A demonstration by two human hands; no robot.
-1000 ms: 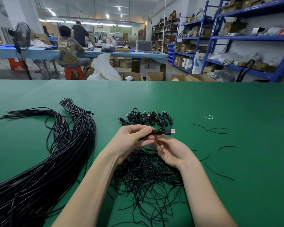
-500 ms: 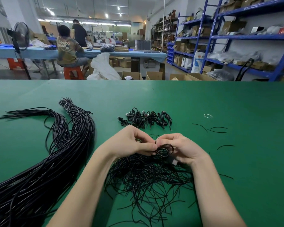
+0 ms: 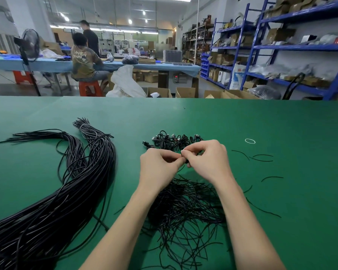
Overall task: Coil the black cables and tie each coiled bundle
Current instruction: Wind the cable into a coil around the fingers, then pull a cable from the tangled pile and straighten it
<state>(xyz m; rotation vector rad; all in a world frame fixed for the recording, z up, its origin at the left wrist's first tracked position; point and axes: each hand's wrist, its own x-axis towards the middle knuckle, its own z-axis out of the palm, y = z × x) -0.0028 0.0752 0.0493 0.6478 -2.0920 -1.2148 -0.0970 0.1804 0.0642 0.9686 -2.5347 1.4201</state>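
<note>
My left hand [image 3: 158,168] and my right hand [image 3: 207,160] meet above the green table [image 3: 281,121], fingertips pinching a small coiled black cable [image 3: 184,159] between them; the fingers hide most of it. Just behind the hands lies a row of tied cable bundles [image 3: 172,140] with USB plugs. Under my wrists spreads a loose heap of thin black tie wires [image 3: 185,209]. A thick sheaf of long black cables [image 3: 66,191] runs from the near left corner toward the table's middle.
A few stray tie wires [image 3: 261,157] and a small white rubber band [image 3: 250,141] lie to the right. Beyond the table stand cardboard boxes [image 3: 185,92], blue shelving [image 3: 300,47] and a person on a red stool [image 3: 90,87].
Both hands have moved away from me toward the tied bundles. The right hand turned over the coil, and the coil that showed between the fingers is now mostly covered.
</note>
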